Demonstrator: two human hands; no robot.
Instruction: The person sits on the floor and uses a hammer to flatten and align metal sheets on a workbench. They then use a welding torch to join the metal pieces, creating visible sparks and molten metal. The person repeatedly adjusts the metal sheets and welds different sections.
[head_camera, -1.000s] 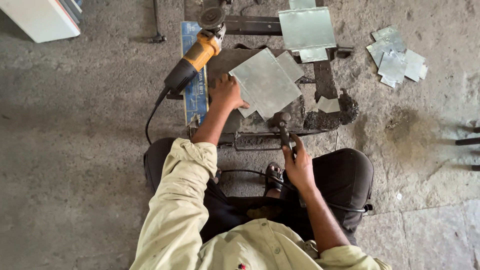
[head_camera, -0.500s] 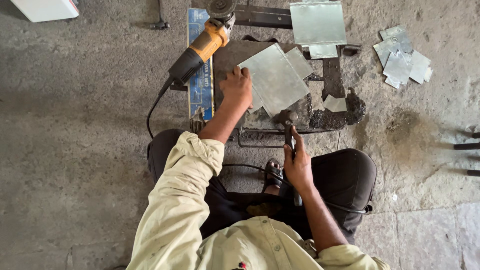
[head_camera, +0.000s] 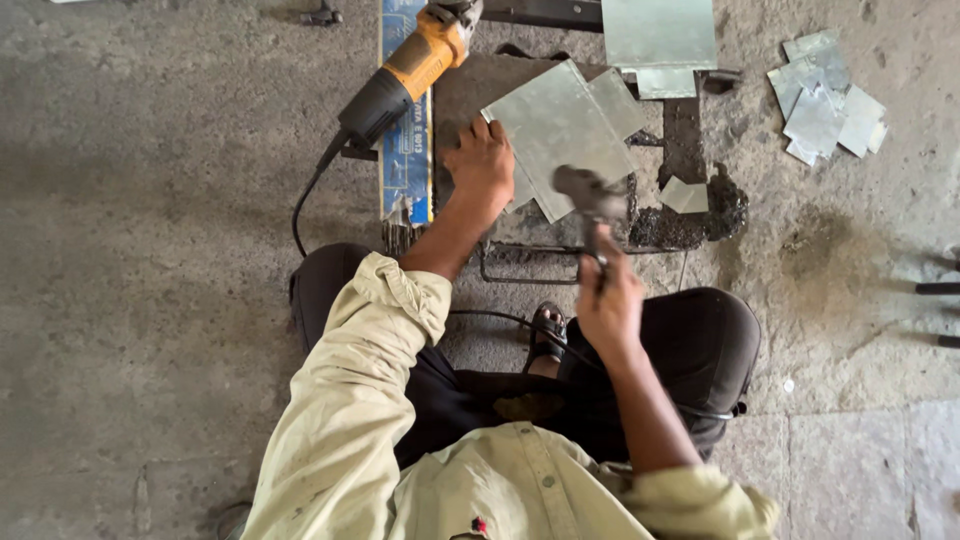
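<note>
Head view shows you seated on the concrete floor (head_camera: 150, 250), bare to your left, while ahead the dark work plate (head_camera: 470, 85) is crowded: a yellow angle grinder (head_camera: 405, 75) lies across its left edge and a heap of cut metal pieces (head_camera: 825, 110) sits well apart to the right. Your left hand (head_camera: 483, 165) presses flat, fingers spread, on the near corner of the grey metal sheet (head_camera: 560, 125). Your right hand (head_camera: 610, 305) is clamped around a hammer (head_camera: 590, 205), its head raised just over the sheet's lower edge
</note>
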